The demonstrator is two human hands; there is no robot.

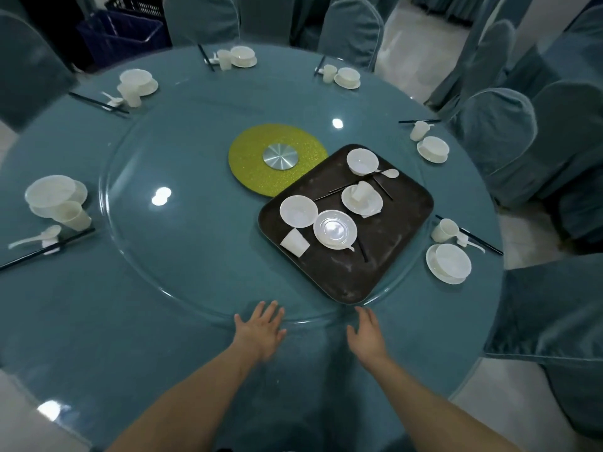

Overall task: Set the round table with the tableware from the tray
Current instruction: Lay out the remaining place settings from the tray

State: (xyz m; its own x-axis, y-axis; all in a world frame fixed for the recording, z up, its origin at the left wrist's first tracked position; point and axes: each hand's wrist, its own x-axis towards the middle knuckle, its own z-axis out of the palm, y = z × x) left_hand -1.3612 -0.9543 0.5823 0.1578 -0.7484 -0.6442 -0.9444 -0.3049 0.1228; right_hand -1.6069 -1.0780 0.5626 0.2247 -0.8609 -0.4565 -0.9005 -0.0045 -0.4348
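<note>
Teal cloth covers the round table (98,321) in front of you, with covered chairs (496,132) ringed around it. Both your forearms reach forward from the bottom edge, bare, angled slightly toward each other. Your left hand (261,331) lies palm down, fingers straight and spread, fingertips at the near rim of the glass turntable (182,262); it holds nothing. Your right hand (367,334) is turned more on edge, fingers straight and relaxed, also holding nothing, its fingertips just short of the tray's near corner.

Ahead of that hand, the dark tray (391,256) sits on the turntable right of centre, turned so a corner points at you and its long axis runs from near-left to far-right. On it you have two bowls (298,211), a saucer (335,229) beside the nearer bowl, a cup (294,242) tipped on its side near the left edge, a second saucer (372,203) bearing another cup, a spoon (390,173) by the far bowl, and dark chopsticks (382,186) lying loosely across the middle.

Beyond the tray, a yellow-green mat (248,158) with a metal disc (280,155) marks the table's centre. Around the outer rim, six places (448,262) are already laid, each with a bowl on a saucer, a cup, a spoon and chopsticks.
</note>
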